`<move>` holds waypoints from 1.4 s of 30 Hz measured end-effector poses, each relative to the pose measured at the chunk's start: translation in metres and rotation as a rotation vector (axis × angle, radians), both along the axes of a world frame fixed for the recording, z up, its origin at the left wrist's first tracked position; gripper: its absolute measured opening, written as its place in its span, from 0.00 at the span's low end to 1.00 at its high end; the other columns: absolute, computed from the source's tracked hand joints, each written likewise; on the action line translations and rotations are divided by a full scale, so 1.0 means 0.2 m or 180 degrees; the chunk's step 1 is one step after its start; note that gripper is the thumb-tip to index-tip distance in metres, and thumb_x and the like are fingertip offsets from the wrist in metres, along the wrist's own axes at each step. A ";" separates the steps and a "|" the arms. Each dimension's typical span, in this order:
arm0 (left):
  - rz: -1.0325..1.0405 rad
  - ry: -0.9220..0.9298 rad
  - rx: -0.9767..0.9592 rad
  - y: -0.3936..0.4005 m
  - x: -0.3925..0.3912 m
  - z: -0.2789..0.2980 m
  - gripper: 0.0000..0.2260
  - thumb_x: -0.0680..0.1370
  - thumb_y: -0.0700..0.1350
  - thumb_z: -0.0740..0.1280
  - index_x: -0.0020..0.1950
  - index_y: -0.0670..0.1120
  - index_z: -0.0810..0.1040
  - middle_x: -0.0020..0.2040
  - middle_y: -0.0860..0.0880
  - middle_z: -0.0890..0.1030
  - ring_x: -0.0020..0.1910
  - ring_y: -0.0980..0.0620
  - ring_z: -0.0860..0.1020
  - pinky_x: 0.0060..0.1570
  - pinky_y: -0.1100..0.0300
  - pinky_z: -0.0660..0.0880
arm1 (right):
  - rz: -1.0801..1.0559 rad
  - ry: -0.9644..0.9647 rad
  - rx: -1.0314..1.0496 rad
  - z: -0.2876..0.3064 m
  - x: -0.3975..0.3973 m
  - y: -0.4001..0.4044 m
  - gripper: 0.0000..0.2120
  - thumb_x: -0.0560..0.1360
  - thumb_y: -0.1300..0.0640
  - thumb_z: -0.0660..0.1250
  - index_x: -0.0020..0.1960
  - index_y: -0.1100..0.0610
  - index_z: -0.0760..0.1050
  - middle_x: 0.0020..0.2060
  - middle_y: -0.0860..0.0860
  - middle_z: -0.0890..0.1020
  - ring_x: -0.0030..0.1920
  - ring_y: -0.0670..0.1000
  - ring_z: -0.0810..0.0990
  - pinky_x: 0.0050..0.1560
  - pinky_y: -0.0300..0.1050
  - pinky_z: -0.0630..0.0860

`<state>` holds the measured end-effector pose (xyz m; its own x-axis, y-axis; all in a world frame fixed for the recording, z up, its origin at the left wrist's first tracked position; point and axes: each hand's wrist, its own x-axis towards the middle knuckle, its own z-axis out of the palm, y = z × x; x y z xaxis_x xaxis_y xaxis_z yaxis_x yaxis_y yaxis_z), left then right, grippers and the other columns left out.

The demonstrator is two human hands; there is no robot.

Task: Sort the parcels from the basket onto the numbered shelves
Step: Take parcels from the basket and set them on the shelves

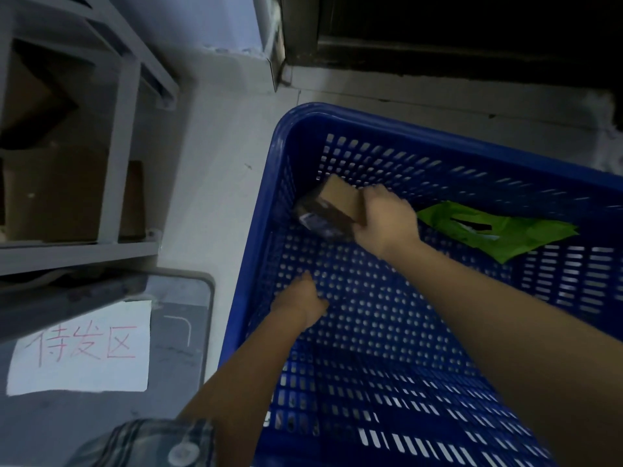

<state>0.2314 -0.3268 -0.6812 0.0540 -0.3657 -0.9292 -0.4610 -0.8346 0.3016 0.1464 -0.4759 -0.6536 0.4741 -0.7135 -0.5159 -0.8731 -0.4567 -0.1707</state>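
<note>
Presently we observe both hands inside the blue basket (279,183), which stands on the pale floor (215,156). The right hand (384,220) grips a small brown cardboard parcel (340,198) at the basket's far left corner, fingers curled round its near end; a dark wrapped packet (317,219) lies just beneath it. The left hand (300,299) hovers over the perforated bottom, fingers loosely curled, holding nothing. We note a green bag (499,230) near the far wall, grey shelving (118,136) at left, and a handwritten paper sign (81,348).
</note>
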 end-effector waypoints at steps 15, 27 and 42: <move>0.2139 0.0519 -0.0034 0.00 -0.05 0.19 0.34 0.75 0.54 0.68 0.76 0.44 0.58 0.74 0.47 0.63 0.70 0.47 0.67 0.67 0.54 0.67 | -0.3174 -0.0532 0.2587 0.22 -0.87 0.11 0.25 0.78 0.61 0.63 0.73 0.60 0.62 0.67 0.54 0.74 0.63 0.53 0.74 0.65 0.46 0.70; 0.1482 0.0678 -0.0184 0.02 -0.07 0.67 0.21 0.77 0.52 0.66 0.67 0.45 0.71 0.59 0.48 0.78 0.50 0.53 0.78 0.47 0.61 0.75 | -0.3500 -0.0915 0.2393 0.66 -0.88 0.35 0.20 0.77 0.61 0.66 0.68 0.60 0.69 0.61 0.55 0.77 0.55 0.53 0.77 0.52 0.43 0.75; 0.0485 -0.0379 -0.0937 -0.11 -0.33 1.86 0.23 0.74 0.52 0.69 0.64 0.42 0.73 0.63 0.43 0.76 0.57 0.43 0.76 0.60 0.48 0.74 | -0.4518 -0.1722 0.1552 1.75 -0.98 0.66 0.29 0.71 0.57 0.73 0.68 0.61 0.67 0.64 0.55 0.74 0.63 0.57 0.74 0.63 0.53 0.73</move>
<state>0.1658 -0.3484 -0.3098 0.2303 -0.5963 -0.7690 -0.3841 -0.7818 0.4912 -0.0494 -0.3439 -0.3032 -0.2064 -0.5405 -0.8156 -0.3145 0.8260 -0.4678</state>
